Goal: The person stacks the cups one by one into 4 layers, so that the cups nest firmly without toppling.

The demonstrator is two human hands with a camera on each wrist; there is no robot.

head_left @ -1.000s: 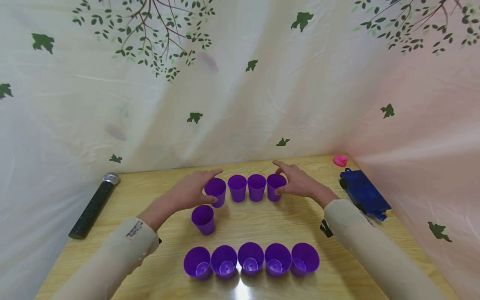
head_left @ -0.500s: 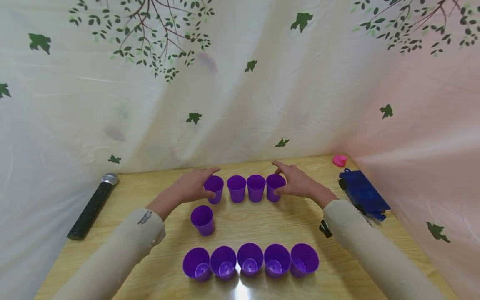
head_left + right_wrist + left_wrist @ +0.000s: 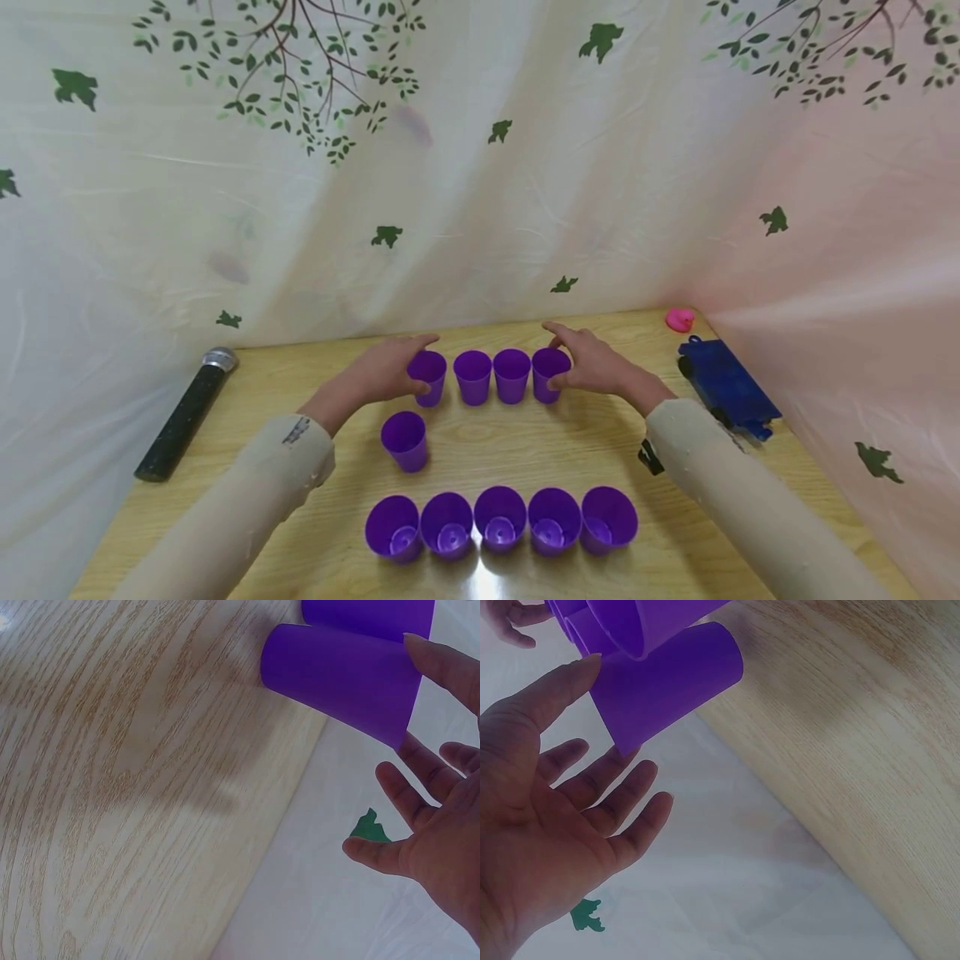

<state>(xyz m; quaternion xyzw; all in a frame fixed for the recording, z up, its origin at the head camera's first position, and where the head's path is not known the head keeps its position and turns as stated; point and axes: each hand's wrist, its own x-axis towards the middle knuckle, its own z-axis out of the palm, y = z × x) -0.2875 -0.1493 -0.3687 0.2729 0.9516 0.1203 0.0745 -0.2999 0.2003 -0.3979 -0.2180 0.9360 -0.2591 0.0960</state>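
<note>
A back row of several purple cups stands upright on the wooden table. My left hand (image 3: 372, 370) holds the leftmost cup (image 3: 431, 387) near its rim, thumb in front and fingers behind. At the right end, my right hand (image 3: 596, 360) grips another purple cup (image 3: 544, 386) the same way, as the right wrist view also shows with the thumb (image 3: 442, 664) at the rim. Between them stand two more cups, a left one (image 3: 474, 382) and a right one (image 3: 513, 380). A single cup (image 3: 409, 450) sits in front of the leftmost one.
Closest to me, several purple cups (image 3: 501, 533) form a front row, mouths up. A black microphone (image 3: 183, 421) lies at left. On the right are a blue toy-like object (image 3: 729, 385) and a pink rubber duck (image 3: 681, 320). A leaf-patterned curtain (image 3: 465, 192) hangs behind the table.
My left hand has pushed the leftmost back cup slightly away from me, bringing it level with its row. The right hand has kept its place on the rightmost cup.
</note>
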